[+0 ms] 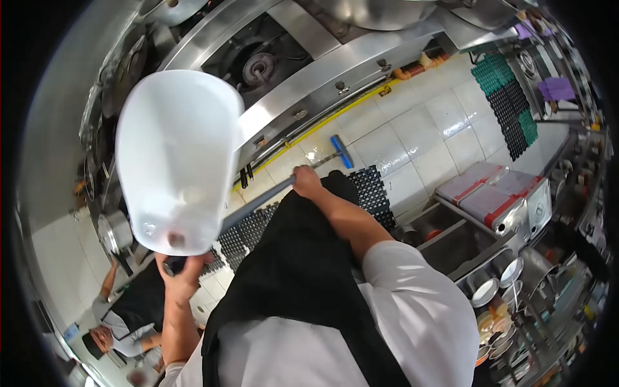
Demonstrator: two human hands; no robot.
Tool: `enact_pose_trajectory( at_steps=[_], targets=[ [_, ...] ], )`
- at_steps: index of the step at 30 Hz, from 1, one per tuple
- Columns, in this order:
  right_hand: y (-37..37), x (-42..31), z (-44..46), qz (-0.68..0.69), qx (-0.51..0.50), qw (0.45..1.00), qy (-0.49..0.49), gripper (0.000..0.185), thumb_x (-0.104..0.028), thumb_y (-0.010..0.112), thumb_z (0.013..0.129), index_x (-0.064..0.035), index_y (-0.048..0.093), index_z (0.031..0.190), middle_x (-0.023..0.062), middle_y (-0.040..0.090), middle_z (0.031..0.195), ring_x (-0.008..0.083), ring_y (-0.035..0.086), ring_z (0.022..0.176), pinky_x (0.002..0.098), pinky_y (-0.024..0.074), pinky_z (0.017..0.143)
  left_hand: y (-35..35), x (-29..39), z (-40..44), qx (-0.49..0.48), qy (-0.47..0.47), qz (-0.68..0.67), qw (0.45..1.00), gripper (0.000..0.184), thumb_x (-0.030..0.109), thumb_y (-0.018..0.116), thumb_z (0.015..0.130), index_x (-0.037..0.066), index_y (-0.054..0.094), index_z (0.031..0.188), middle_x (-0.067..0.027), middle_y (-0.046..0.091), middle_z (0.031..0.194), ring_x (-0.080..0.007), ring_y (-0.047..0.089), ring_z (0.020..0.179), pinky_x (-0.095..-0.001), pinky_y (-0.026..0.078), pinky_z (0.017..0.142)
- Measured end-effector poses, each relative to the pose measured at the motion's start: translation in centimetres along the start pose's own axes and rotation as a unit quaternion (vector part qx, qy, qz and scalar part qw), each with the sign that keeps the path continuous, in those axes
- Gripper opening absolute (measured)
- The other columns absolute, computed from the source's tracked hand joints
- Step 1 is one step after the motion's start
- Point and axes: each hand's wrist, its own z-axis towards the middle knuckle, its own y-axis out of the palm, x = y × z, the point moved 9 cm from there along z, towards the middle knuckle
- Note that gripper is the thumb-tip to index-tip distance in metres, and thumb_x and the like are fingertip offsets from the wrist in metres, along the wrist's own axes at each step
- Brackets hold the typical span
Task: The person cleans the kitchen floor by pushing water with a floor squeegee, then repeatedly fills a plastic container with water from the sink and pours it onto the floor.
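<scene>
My left hand [184,282] is closed around the lower end of a white plastic scoop [174,148]. The scoop is wide and translucent, held up in front of me with its hollow side showing. A small dark reddish patch shows near its bottom. My right hand [309,182] wraps round the grey pole [261,204] of a floor squeegee. Its narrow blue head [342,151] is down by the white floor tiles, beyond my hand. The pole's other end runs behind the scoop.
A steel stove [284,103] with a burner and knobs runs along the far side, a yellow pipe [335,113] along its front. Black floor mats [372,190] lie near my feet. A red-and-grey box [493,190] stands at right. At lower left is another person [132,316].
</scene>
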Motion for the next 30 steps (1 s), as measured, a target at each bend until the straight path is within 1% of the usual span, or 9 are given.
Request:
enact_pose_trajectory(
  at_steps=[7, 9, 11, 13, 17, 20, 26, 28, 30],
  targets=[
    [2.1, -3.9, -0.9, -0.091, -0.201, 0.974, -0.042, 0.020, -0.015, 0.054, 0.070, 0.0009, 0.062, 0.078, 0.0212, 0.062, 0.084, 0.0362, 0.060, 0.082, 0.0436, 0.0484, 0.076, -6.0, -0.9, -5.2, 0.222, -0.001, -0.102, 0.970, 0.021, 0.007, 0.062, 0.075, -0.002, 0.052, 0.091, -0.0078, 0.057, 0.068, -0.0152, 0.056, 0.051, -0.0263, 0.047, 0.047],
    [5.7, -1.6, -2.5, -0.132, -0.245, 0.952, -0.126, 0.019, -0.016, 0.054, 0.069, 0.0001, 0.062, 0.075, 0.0209, 0.062, 0.081, 0.0369, 0.059, 0.081, 0.0434, 0.0474, 0.075, -6.2, -5.5, -8.4, 0.301, -0.131, -0.136, 0.935, 0.028, 0.004, 0.061, 0.075, 0.000, 0.048, 0.100, -0.0080, 0.057, 0.067, -0.0153, 0.056, 0.051, -0.0266, 0.049, 0.050],
    [8.3, -1.1, -2.8, -0.114, -0.271, 0.929, -0.224, 0.023, -0.024, 0.054, 0.073, -0.0021, 0.063, 0.075, 0.0209, 0.062, 0.080, 0.0383, 0.059, 0.080, 0.0449, 0.0471, 0.076, -4.7, -8.0, -8.6, 0.256, -0.174, -0.202, 0.929, 0.035, 0.006, 0.063, 0.075, 0.002, 0.045, 0.105, -0.0066, 0.057, 0.071, -0.0134, 0.056, 0.053, -0.0261, 0.050, 0.052],
    [9.4, -3.2, -2.7, -0.123, -0.363, 0.912, -0.146, 0.022, -0.025, 0.058, 0.071, -0.0043, 0.064, 0.077, 0.0204, 0.062, 0.082, 0.0375, 0.059, 0.082, 0.0435, 0.0469, 0.076, -5.2, -7.4, -9.5, 0.247, -0.144, -0.223, 0.932, 0.035, 0.009, 0.065, 0.075, 0.003, 0.047, 0.104, -0.0052, 0.056, 0.077, -0.0115, 0.057, 0.057, -0.0257, 0.050, 0.052],
    [13.8, -7.4, -5.4, -0.121, -0.476, 0.849, -0.195, 0.026, -0.030, 0.064, 0.073, -0.0053, 0.064, 0.081, 0.0168, 0.062, 0.072, 0.0333, 0.062, 0.072, 0.0390, 0.0473, 0.066, -9.7, -8.3, -14.4, 0.321, -0.130, -0.296, 0.890, 0.042, 0.010, 0.070, 0.074, 0.004, 0.046, 0.108, -0.0051, 0.055, 0.086, -0.0098, 0.055, 0.063, -0.0242, 0.050, 0.052],
    [16.7, -12.4, -7.3, -0.135, -0.516, 0.810, -0.245, 0.027, -0.030, 0.064, 0.075, -0.0036, 0.064, 0.082, 0.0182, 0.062, 0.073, 0.0336, 0.062, 0.073, 0.0385, 0.0475, 0.067, -13.1, -10.7, -20.1, 0.374, 0.008, -0.375, 0.848, 0.058, 0.013, 0.076, 0.070, 0.004, 0.040, 0.115, -0.0058, 0.053, 0.096, -0.0108, 0.056, 0.064, -0.0242, 0.049, 0.051],
    [25.0, -23.7, -8.0, -0.193, -0.554, 0.742, -0.324, 0.032, -0.032, 0.060, 0.077, -0.0002, 0.064, 0.077, 0.0224, 0.060, 0.070, 0.0358, 0.062, 0.071, 0.0420, 0.0476, 0.064, -17.3, -23.0, -33.6, 0.595, -0.062, -0.387, 0.702, 0.037, 0.013, 0.071, 0.075, 0.002, 0.046, 0.101, -0.0027, 0.053, 0.075, -0.0102, 0.054, 0.052, -0.0240, 0.047, 0.044],
    [28.8, -28.3, -9.1, -0.279, -0.602, 0.691, -0.287, 0.036, -0.032, 0.062, 0.074, 0.0020, 0.065, 0.083, 0.0251, 0.062, 0.082, 0.0403, 0.060, 0.081, 0.0448, 0.0475, 0.073, -18.3, -25.8, -37.5, 0.654, -0.090, -0.357, 0.661, 0.024, 0.013, 0.068, 0.079, 0.001, 0.050, 0.091, -0.0019, 0.053, 0.071, -0.0081, 0.051, 0.048, -0.0222, 0.045, 0.041],
    [32.5, -32.6, -10.1, -0.251, -0.571, 0.711, -0.324, 0.033, -0.029, 0.063, 0.073, 0.0020, 0.065, 0.082, 0.0248, 0.062, 0.081, 0.0397, 0.061, 0.080, 0.0436, 0.0474, 0.074, -19.4, -28.2, -40.9, 0.682, -0.128, -0.346, 0.631, 0.025, 0.014, 0.068, 0.079, 0.002, 0.050, 0.091, -0.0015, 0.053, 0.070, -0.0079, 0.051, 0.047, -0.0219, 0.044, 0.040]
  ],
)
